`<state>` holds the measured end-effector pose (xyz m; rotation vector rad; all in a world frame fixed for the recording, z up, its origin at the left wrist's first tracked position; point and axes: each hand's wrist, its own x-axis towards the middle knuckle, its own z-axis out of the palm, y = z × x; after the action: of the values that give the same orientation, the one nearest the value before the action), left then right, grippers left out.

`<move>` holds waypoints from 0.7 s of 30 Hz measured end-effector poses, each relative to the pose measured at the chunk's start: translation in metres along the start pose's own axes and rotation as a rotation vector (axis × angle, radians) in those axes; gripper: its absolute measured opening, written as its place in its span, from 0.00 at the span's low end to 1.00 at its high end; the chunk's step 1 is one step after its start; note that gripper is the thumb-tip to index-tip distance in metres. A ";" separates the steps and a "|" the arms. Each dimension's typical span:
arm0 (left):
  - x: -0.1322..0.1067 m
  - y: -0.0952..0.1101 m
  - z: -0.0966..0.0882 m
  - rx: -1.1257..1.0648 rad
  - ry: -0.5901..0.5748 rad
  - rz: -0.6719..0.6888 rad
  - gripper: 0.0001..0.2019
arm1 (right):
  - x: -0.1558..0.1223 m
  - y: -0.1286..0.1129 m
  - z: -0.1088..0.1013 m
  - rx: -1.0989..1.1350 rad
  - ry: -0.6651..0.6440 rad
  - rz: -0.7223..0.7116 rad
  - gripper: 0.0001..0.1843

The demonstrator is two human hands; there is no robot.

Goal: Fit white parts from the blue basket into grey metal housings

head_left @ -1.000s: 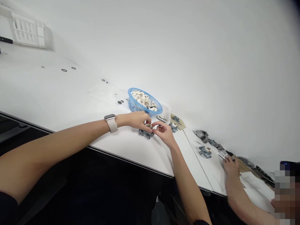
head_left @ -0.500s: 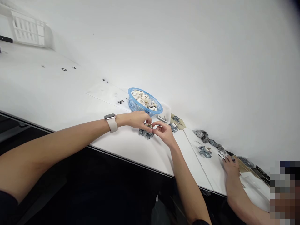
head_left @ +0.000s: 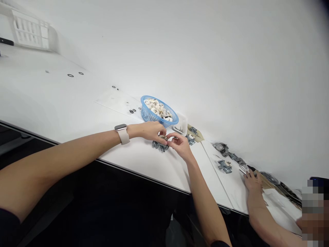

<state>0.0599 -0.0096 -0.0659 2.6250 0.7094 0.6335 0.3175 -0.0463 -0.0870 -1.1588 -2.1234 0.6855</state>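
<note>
A grey cast-metal part [head_left: 159,146] with short stubs and a pale top rests on the white table, partly covered by my fingers. My left hand [head_left: 152,130], with a watch on its wrist, reaches over from the left and grips the part's top between thumb and fingers. From the right, my right hand [head_left: 180,145] pinches at the part's upper right edge. Whatever lies between its fingertips is too small to make out. Just behind the hands stands a blue basket [head_left: 145,115] full of white plastic pieces. A white tray [head_left: 183,120] with small metal bits is beside it.
Another grey part [head_left: 191,139] lies near brown paper [head_left: 199,136]. Farther right are a similar grey part [head_left: 224,166] and a co-worker's hand [head_left: 253,183]. Black rings [head_left: 70,75] are scattered at left, before a white rack [head_left: 31,31]. The table's front edge runs below my forearms.
Both my hands keep the same hold on the grey part, with no clear movement. At the right edge, the co-worker has shifted slightly to the right.
</note>
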 end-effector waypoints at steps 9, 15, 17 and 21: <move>0.000 0.001 -0.001 0.042 -0.073 -0.009 0.17 | 0.000 0.001 0.000 0.006 0.001 0.005 0.13; -0.001 -0.001 0.000 0.031 -0.062 -0.010 0.18 | 0.000 -0.001 -0.001 0.017 -0.009 0.005 0.15; -0.001 -0.001 0.000 0.022 -0.062 -0.013 0.18 | -0.001 -0.003 0.000 0.019 -0.013 0.001 0.15; -0.001 -0.002 0.000 0.008 -0.058 -0.013 0.17 | -0.001 -0.006 0.001 0.016 -0.016 -0.009 0.14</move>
<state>0.0586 -0.0085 -0.0674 2.6325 0.7130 0.5496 0.3135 -0.0500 -0.0837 -1.1384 -2.1314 0.7090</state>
